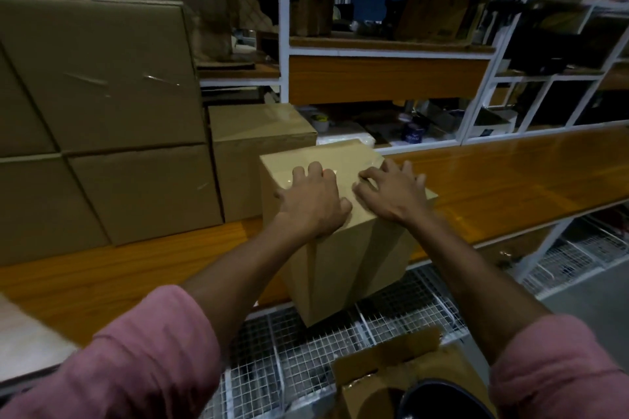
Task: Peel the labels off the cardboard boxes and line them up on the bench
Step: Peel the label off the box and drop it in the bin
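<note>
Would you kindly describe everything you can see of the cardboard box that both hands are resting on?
The cardboard box is plain brown and closed, its top glossy as if taped. It stands at the front edge of the wooden bench, one corner jutting out over the wire mesh shelf below. The left hand and the right hand both lie on its top, fingers slightly curled. Whether a label is on it cannot be told.
</note>
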Tool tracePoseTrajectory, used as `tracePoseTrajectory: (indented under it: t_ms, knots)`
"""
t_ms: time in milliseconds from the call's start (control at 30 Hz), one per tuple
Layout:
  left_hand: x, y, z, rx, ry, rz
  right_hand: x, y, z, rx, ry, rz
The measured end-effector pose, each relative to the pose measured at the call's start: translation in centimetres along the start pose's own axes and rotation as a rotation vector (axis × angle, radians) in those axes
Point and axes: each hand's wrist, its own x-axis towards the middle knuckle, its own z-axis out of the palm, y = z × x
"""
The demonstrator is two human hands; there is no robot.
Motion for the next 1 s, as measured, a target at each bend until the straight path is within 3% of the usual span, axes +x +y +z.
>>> tracePoseTrajectory:
  t_ms: [400,700,1000]
  knots:
    - [-10.9,-15.1,-4.6,0.055,0.107,-0.303,-4.7,-19.4,1.4,0.055,0.011,-0.230]
    - [-16.4,-25.1,-7.7,0.054,0.163,-0.421,-5.2,-30.8,3.0,0.043,-0.004,-0.392]
    - [-16.3,-29.3,-8.6,0.096,0.272,-0.399,-2.2,-37.8,4.3,0.208,-0.094,-0.499]
